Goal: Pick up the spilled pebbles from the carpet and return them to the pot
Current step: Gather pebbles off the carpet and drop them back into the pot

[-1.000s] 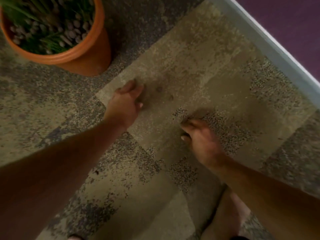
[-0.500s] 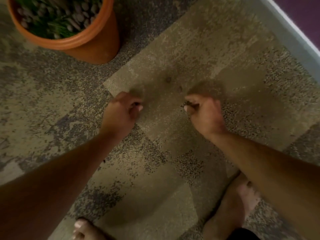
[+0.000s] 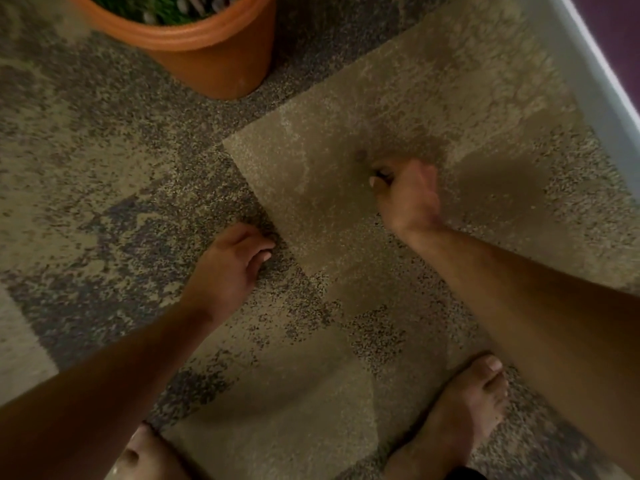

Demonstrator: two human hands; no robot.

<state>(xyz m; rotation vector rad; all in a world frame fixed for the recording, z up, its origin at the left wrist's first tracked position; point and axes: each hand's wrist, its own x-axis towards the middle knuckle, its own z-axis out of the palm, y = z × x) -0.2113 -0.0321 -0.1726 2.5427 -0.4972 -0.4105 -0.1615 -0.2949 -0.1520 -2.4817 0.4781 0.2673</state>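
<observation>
An orange pot (image 3: 221, 60) with green plant leaves and pale pebbles (image 3: 194, 3) in it stands at the top of the view on the mottled carpet (image 3: 104, 140). My right hand (image 3: 410, 195) is low over a tan carpet tile, its fingers closed, with a small dark pebble (image 3: 382, 174) pinched at the thumb tip. One more dark pebble (image 3: 362, 154) lies on the carpet just beyond those fingers. My left hand (image 3: 232, 268) hovers nearer to me, palm down and fingers loosely curled. What it holds is hidden.
A white baseboard (image 3: 595, 84) runs diagonally along the right, with a purple wall (image 3: 620, 12) behind it. My bare feet stand at the bottom, the right foot (image 3: 464, 417) and the left foot (image 3: 145, 455). The picture is motion-blurred.
My right hand has reached forward to the pebbles on the tan tile and closed on one. My left hand has drawn back toward me, away from the pot, its fingers looser.
</observation>
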